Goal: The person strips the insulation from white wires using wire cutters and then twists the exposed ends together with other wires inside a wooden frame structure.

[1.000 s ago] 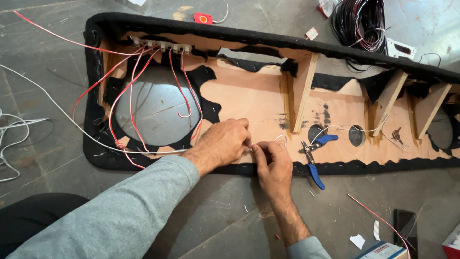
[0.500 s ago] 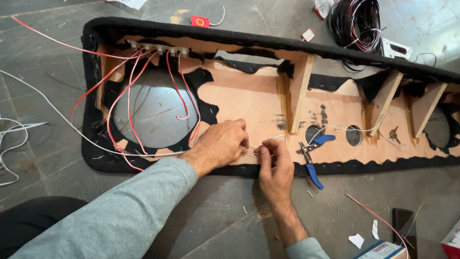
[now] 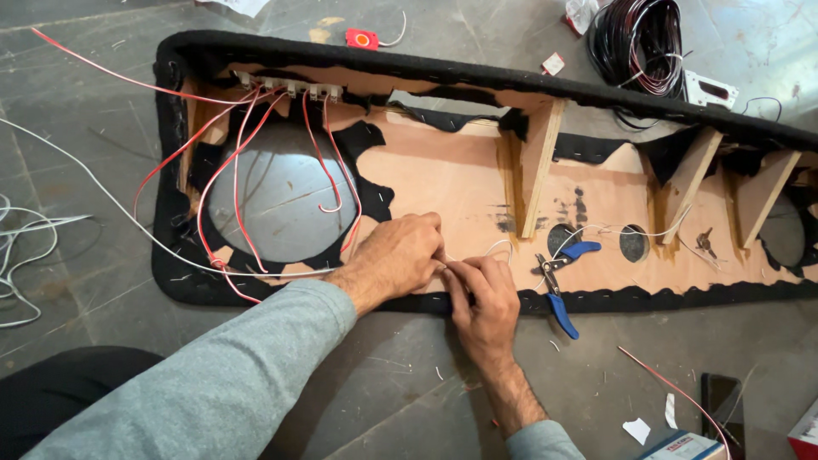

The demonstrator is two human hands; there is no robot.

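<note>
My left hand (image 3: 396, 255) and my right hand (image 3: 481, 298) meet fingertip to fingertip over the near edge of a long wooden panel (image 3: 452, 170) trimmed in black carpet. Both pinch a thin white wire (image 3: 498, 247) that loops off toward the right. The wire end itself is hidden between my fingers. Blue-handled pliers (image 3: 558, 285) lie on the panel just right of my right hand. Red wires (image 3: 324, 162) hang from a terminal strip (image 3: 290, 87) across a large round cutout (image 3: 277, 192) to the left of my hands.
A coil of black and red cable (image 3: 639, 38) lies beyond the panel's far edge. Wooden ribs (image 3: 537, 166) stand upright on the panel. A loose red wire (image 3: 673, 388), a phone (image 3: 724, 400) and paper scraps lie on the grey floor at right. White wires (image 3: 25, 247) trail at left.
My hands have drawn closer together until the fingertips touch on the white wire. The panel and pliers have not moved.
</note>
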